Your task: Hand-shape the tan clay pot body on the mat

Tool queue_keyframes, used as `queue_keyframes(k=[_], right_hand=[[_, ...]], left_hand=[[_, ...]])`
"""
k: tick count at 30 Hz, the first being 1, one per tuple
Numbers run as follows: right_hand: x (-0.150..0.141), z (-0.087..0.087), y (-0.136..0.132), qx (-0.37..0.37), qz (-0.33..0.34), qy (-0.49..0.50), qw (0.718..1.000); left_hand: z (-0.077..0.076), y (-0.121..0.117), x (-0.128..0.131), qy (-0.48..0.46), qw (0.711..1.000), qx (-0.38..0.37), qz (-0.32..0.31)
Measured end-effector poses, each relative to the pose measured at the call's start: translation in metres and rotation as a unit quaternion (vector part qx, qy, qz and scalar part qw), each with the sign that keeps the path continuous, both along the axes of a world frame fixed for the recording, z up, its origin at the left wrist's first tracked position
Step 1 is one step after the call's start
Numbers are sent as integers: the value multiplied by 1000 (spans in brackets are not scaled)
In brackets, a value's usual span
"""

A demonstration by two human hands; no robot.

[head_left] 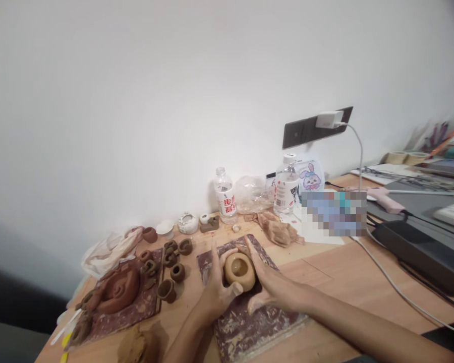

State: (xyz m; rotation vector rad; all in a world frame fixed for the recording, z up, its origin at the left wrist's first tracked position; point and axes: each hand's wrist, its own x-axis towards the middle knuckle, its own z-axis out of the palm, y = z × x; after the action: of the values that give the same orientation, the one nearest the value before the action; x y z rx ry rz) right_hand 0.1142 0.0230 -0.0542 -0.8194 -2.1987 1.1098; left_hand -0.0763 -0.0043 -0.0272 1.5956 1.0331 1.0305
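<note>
While both hands cup it, a small clay pot [239, 270] sits on a stained board [255, 333] on the desk [318, 277].

The left hand [219, 288] curls around its near left side, fingers spread, while the right hand [273, 288] wraps the right side, thumb low, fingers high. Round, it shows no long axis; it looks smooth and pale tan, its dark hollow facing up. Darker clay rings [177, 272] lie off to the left.

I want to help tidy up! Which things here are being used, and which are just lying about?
Being used:
left hand
right hand
round tan clay pot
clay-smeared dark red board

Lying about:
small brown clay rings
clear plastic water bottle
pink glue gun
</note>
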Motion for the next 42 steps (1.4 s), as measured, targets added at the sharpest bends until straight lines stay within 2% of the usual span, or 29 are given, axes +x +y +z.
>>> queue_keyframes(k=[3, 6, 8, 10, 12, 15, 22, 36, 39, 42], right_hand=[[1, 5, 6, 0, 7, 32, 999], [8, 11, 29, 37, -51, 39, 997], [12, 17, 50, 110, -134, -19, 985], [13, 21, 69, 163, -163, -99, 968], [11, 24, 83, 179, -162, -165, 956], [2, 20, 95, 181, -150, -212, 948], [-9, 8, 105, 202, -145, -256, 934], [-9, 15, 106, 247, -130, -272, 921], [-8, 15, 106, 245, -134, -283, 917], [-8, 15, 105, 248, -146, -283, 915]], left_hand=[[-5, 0, 1, 11, 999, 39, -9], [-9, 2, -1, 8, 999, 41, 20], [-9, 2, -4, 17, 999, 27, 31], [-9, 2, -5, 33, 999, 12, 32], [-8, 0, -5, 45, 998, 9, 36], [-9, -1, -3, 38, 997, 26, 54], [-8, 0, -2, 17, 998, 26, 61], [2, -2, 0, 38, 997, 29, 58], [-1, -1, -1, 30, 998, 27, 54], [-11, 3, -3, 7, 998, 42, 39]])
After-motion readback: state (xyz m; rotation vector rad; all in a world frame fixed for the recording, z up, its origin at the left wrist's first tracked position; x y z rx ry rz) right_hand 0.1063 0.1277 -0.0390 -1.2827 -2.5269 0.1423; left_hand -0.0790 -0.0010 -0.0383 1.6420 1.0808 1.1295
